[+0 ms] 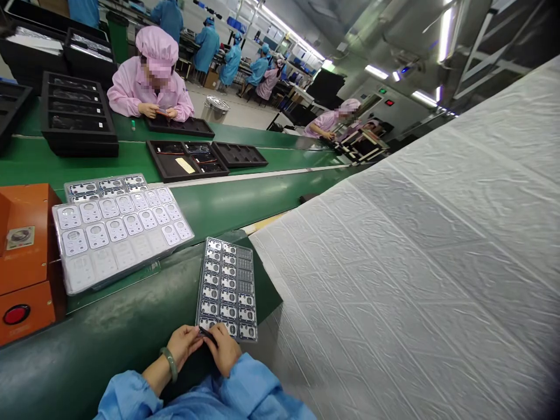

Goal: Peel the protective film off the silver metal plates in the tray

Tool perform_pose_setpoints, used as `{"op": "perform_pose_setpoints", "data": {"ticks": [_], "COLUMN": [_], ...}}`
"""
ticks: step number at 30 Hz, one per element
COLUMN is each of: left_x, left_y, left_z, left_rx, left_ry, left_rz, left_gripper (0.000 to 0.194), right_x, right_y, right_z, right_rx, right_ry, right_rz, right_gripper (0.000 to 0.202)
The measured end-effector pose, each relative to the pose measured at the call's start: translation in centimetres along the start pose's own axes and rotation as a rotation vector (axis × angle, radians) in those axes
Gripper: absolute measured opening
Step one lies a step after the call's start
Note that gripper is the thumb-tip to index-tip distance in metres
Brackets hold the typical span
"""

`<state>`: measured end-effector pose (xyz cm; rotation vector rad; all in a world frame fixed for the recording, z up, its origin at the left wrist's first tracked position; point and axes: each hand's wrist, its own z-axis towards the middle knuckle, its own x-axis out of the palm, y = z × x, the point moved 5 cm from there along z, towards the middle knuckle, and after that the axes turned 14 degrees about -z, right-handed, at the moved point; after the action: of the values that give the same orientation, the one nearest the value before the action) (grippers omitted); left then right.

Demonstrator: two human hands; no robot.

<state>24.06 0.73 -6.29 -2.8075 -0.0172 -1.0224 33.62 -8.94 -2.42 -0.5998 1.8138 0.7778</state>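
My left hand (pixel 184 344), with a green bangle at the wrist, is closed in a pinch on one end of a small dark piece (pixel 207 334). The fingers of my right hand (pixel 224 348) are pressed on the other end of it. Both hands are at the near edge of a clear tray (pixel 250 284) of silver plates, whose upper right pockets hold no plates. To the left, a larger clear tray (pixel 118 256) of white plates lies partly over another tray (pixel 107 185).
An orange box (pixel 27 233) with a red button stands at far left. Black trays (pixel 153 169) lie on the green belt (pixel 245 195). Across it, a person in pink (pixel 151 81) works. A white textured panel (pixel 394 262) slopes up on the right.
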Motion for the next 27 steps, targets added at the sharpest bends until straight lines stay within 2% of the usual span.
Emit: {"op": "perform_pose_setpoints", "data": {"ticks": [6, 10, 14, 19, 23, 27], "left_x": [0.2, 0.2, 0.6, 1.0, 0.6, -0.5], "left_y": [-1.3, -1.6, -1.7, -2.0, -2.3, -2.5], "left_z": [-0.7, -1.0, -1.3, -1.3, -0.9, -0.2], "left_rx": [0.003, 0.023, 0.075, 0.157, 0.200, 0.238], "left_ry": [0.072, 0.136, 0.171, 0.183, 0.197, 0.209], "left_rz": [-0.032, -0.077, -0.109, -0.086, -0.025, 0.079], "left_gripper": [0.023, 0.031, 0.042, 0.045, 0.040, 0.019], "right_x": [-0.3, -0.8, -1.3, -1.8, -2.1, -2.3], "right_y": [0.9, 0.9, 0.9, 1.5, 2.0, 2.5], "right_z": [0.7, 1.3, 2.0, 2.9, 3.3, 3.5], "right_rx": [-0.071, -0.131, -0.184, -0.220, -0.244, -0.269], "right_ry": [-0.039, -0.028, -0.022, -0.047, -0.065, -0.080], "right_rz": [0.013, 0.044, 0.081, 0.121, 0.148, 0.168], "right_gripper": [0.024, 0.027, 0.029, 0.033, 0.032, 0.030]}}
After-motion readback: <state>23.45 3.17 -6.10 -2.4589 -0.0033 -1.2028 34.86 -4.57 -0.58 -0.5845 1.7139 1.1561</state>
